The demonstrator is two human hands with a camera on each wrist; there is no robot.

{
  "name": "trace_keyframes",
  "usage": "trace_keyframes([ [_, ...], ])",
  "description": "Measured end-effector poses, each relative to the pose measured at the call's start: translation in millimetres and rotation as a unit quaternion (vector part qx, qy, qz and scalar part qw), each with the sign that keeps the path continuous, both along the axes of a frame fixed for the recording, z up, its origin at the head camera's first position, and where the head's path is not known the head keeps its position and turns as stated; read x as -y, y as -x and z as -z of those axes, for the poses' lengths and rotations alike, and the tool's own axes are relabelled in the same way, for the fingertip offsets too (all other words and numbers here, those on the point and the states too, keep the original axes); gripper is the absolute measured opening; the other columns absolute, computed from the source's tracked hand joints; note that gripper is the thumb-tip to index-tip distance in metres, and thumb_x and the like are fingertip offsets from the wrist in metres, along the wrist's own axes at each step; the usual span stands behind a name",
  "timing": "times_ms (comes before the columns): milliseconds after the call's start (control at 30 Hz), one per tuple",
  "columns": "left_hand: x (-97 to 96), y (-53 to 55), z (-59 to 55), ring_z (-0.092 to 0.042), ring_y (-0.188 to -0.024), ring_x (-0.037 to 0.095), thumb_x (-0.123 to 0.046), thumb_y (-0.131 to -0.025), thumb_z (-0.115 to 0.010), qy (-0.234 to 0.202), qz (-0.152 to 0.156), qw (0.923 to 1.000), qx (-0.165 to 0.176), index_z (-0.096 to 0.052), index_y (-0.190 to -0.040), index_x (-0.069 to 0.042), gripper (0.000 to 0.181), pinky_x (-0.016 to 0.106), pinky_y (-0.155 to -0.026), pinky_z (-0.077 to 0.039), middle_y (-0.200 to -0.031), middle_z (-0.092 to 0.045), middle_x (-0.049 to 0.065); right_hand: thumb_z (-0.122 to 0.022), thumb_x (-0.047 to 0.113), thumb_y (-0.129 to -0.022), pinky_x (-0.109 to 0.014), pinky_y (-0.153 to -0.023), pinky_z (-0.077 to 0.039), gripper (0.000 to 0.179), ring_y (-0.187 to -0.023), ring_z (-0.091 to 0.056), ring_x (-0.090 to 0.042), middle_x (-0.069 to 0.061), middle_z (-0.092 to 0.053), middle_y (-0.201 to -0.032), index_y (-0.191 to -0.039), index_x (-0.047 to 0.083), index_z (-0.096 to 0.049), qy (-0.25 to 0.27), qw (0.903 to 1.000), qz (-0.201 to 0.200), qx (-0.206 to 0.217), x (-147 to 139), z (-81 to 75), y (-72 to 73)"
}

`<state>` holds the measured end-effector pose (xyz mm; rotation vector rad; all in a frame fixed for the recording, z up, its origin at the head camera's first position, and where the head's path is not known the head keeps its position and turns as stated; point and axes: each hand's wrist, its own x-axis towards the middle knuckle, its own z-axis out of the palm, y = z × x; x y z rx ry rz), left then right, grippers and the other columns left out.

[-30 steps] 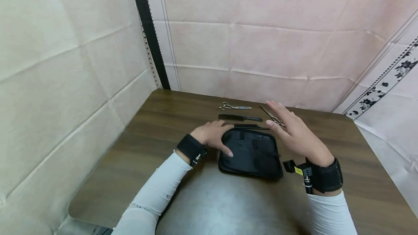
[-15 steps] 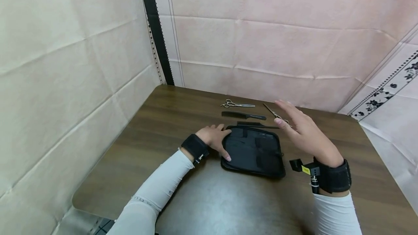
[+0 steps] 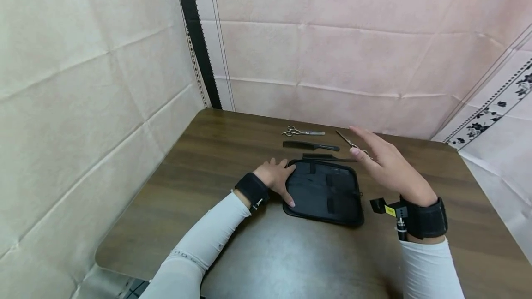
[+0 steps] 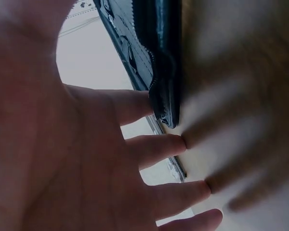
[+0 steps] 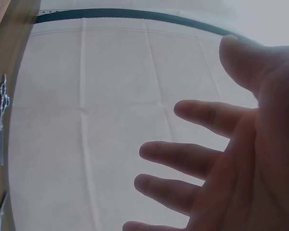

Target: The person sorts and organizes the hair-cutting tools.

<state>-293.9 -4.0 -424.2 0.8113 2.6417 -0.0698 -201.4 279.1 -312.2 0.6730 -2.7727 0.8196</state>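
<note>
A black zippered case (image 3: 324,193) lies opened out on the table, with pockets and straps on its inner face. My left hand (image 3: 277,178) is at the case's left edge, thumb over the border and the other fingers spread. In the left wrist view, the straight fingers (image 4: 159,147) reach down beside the zippered rim (image 4: 164,62). Held in the air to the right of the case, my right hand (image 3: 388,165) has its fingers extended and nothing in it. It partly covers the handles of a pair of scissors (image 3: 346,138).
Behind the case lie a black comb with a thin tail (image 3: 320,156), a black handled comb (image 3: 309,145) and thinning shears (image 3: 305,132). The wooden table (image 3: 199,188) ends at pale cloth walls (image 3: 353,59) at the back and left.
The left hand has shifted slightly along the case's left edge, its thumb lower on the border. The right hand stays raised and empty. The head view has shifted a little.
</note>
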Motion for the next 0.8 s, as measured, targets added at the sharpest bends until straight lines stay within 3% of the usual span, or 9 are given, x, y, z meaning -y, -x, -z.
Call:
trace_keyframes([
  [133, -1.8, 1.4, 0.6, -0.024, -0.155, 0.046, -0.076, -0.073, -0.079, 0.0, -0.006, 1.0, -0.002, -0.02, -0.168, -0.025, 0.123, 0.057, -0.122, -0.032, -0.175, -0.017, 0.01, -0.052, 0.034, -0.11, -0.065, -0.113, -0.037, 0.058, -0.146, -0.043, -0.041, -0.019, -0.046, -0.159, -0.161, 0.012, -0.037, 0.001, 0.9994, 0.033, -0.003, -7, 3.8, 7.6],
  [333, -4.2, 0.7, 2.9, -0.02, -0.156, 0.05, -0.076, -0.073, -0.08, -0.003, -0.008, 0.9999, 0.006, -0.019, -0.168, -0.024, 0.124, 0.061, -0.123, -0.029, -0.175, -0.015, 0.012, -0.056, 0.036, -0.108, -0.057, -0.096, -0.05, 0.053, -0.117, -0.062, -0.038, -0.022, -0.061, -0.13, -0.148, 0.001, -0.05, 0.02, 0.9963, 0.084, -0.006, -25, 22.9, 26.3],
  [567, -5.8, -1.3, 3.8, -0.019, -0.157, 0.05, -0.075, -0.072, -0.081, -0.011, -0.014, 0.9998, 0.005, -0.019, -0.168, -0.024, 0.125, 0.061, -0.123, -0.029, -0.175, -0.015, 0.012, -0.06, 0.035, -0.106, -0.055, -0.089, -0.052, 0.046, -0.104, -0.064, -0.035, -0.024, -0.065, -0.12, -0.132, -0.002, -0.058, 0.016, 0.9927, 0.119, 0.012, -46, 57.9, 59.7],
  [800, -5.9, -2.1, 5.4, -0.016, -0.158, 0.049, -0.074, -0.073, -0.081, -0.006, -0.019, 0.9998, 0.008, -0.018, -0.168, -0.024, 0.124, 0.06, -0.124, -0.027, -0.175, -0.013, 0.011, -0.063, 0.026, -0.103, -0.049, -0.082, -0.051, 0.032, -0.095, -0.062, -0.034, -0.02, -0.064, -0.111, -0.12, -0.002, -0.062, 0.03, 0.9878, 0.152, 0.018, -60, 90.1, 81.9],
])
